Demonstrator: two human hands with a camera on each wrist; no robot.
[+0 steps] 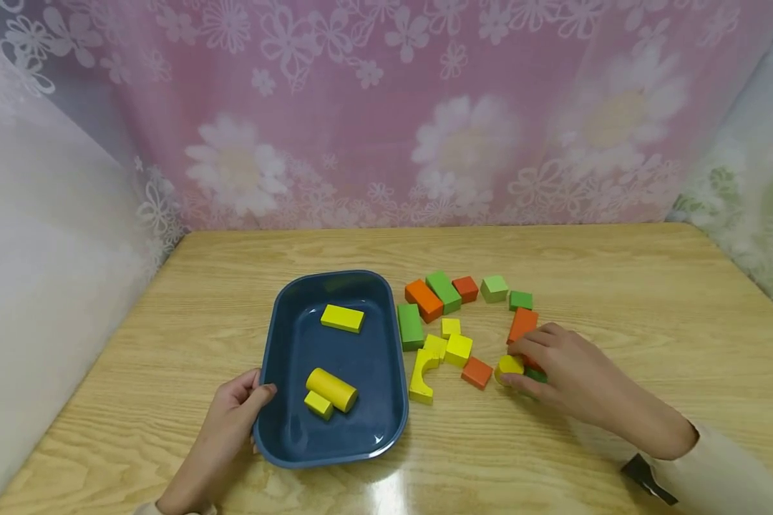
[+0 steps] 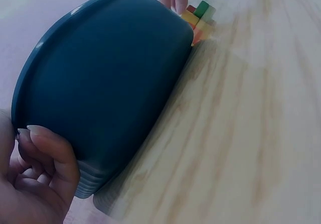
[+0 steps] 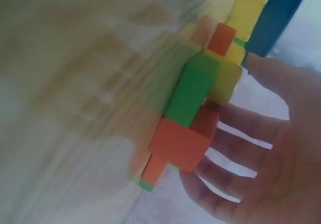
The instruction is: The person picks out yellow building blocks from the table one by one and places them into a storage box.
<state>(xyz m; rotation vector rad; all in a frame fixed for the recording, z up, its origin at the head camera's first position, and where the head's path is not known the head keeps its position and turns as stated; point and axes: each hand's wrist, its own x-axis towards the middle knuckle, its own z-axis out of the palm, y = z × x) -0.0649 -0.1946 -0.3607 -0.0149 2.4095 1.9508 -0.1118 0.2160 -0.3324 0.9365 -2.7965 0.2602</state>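
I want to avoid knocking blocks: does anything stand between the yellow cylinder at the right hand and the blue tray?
Yes: along the table, one red block and then the yellow arch lie between them; the tray's raised wall follows.

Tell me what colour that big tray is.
The tray is dark blue, seen best in the head view.

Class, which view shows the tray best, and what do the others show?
The head view: it looks down into the tray, showing most of its rim and three yellow blocks inside. The left wrist view shows its outer wall and some rim, not the inside; the right wrist view, only a piece, upper right.
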